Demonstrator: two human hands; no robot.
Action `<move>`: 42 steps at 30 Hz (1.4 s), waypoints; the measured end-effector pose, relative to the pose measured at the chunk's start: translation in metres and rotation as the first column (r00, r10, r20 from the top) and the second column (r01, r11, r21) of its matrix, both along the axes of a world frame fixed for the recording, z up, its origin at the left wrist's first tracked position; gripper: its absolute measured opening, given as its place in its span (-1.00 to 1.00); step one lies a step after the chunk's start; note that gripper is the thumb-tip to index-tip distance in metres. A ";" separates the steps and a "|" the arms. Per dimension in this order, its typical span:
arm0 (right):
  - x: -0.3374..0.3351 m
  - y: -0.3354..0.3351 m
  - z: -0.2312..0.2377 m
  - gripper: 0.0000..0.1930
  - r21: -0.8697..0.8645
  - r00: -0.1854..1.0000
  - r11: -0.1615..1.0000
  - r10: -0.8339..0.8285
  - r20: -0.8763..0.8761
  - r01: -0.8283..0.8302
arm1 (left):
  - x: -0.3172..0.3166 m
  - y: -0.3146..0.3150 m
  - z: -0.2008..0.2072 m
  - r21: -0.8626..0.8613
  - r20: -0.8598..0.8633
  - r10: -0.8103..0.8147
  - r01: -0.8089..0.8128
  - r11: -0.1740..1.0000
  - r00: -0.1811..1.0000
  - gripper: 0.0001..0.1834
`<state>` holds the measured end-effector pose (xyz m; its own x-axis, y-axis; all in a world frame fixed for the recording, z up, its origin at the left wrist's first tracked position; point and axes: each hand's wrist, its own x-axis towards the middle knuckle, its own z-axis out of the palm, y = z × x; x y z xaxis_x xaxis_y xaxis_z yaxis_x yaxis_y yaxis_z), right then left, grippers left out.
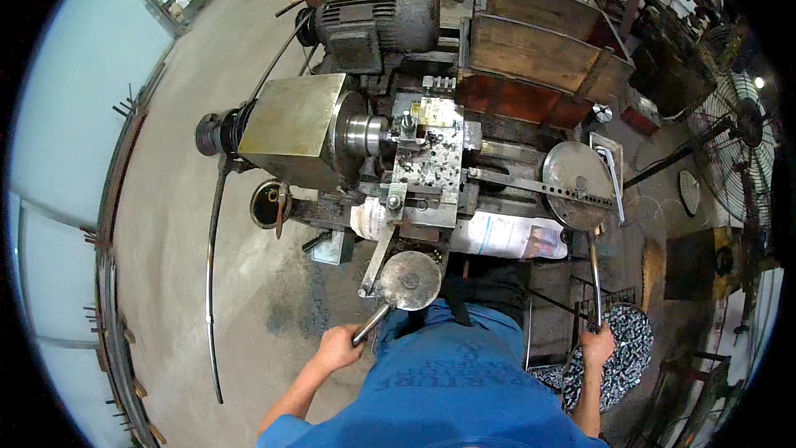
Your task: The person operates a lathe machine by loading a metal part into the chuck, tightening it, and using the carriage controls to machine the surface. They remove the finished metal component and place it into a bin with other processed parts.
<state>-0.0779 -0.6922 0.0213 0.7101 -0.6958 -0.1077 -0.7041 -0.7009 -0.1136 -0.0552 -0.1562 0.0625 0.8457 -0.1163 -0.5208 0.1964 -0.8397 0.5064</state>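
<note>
My left hand (338,348) is closed round the end of a short metal lever (371,325). That lever runs up to a small round disc (410,280) at the front of a lathe. On the right, my right hand (597,344) grips the lower end of a longer metal lever (594,270), which comes down from a larger disc (572,174). Between the levers lies the tool slide (427,162), scattered with dark chips. Its tool post (407,129) stands close to the chuck (365,134). Whether a workpiece sits in the chuck I cannot tell.
A dark motor (377,21) and a wooden box (539,50) stand behind the slide. A metal cover (292,116) encloses the spindle. Many small metal pieces (622,357) fill a round container at lower right. A fan (738,124) stands far right; a long rod (210,307) hangs left.
</note>
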 end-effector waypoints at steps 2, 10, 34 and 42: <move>0.001 0.002 -0.004 -0.68 -0.026 1.000 0.999 -0.020 -0.024 0.019 | 0.004 -0.001 0.001 0.026 0.006 -0.031 0.031 0.999 0.999 -0.76; 0.008 0.007 0.008 -0.56 0.057 1.000 0.998 0.016 -0.009 -0.015 | 0.002 0.003 -0.007 -0.027 -0.007 0.013 -0.013 1.000 1.000 -0.74; 0.093 -0.016 -0.035 -0.56 -0.122 0.770 0.911 0.399 0.498 -0.393 | 0.168 0.163 -0.186 0.622 0.299 -0.149 -0.074 0.780 0.943 -0.48; 0.164 0.044 0.060 -0.61 0.107 0.673 0.815 0.388 0.630 -0.569 | 0.151 0.164 -0.210 0.559 0.395 -0.087 -0.163 0.813 0.915 -0.61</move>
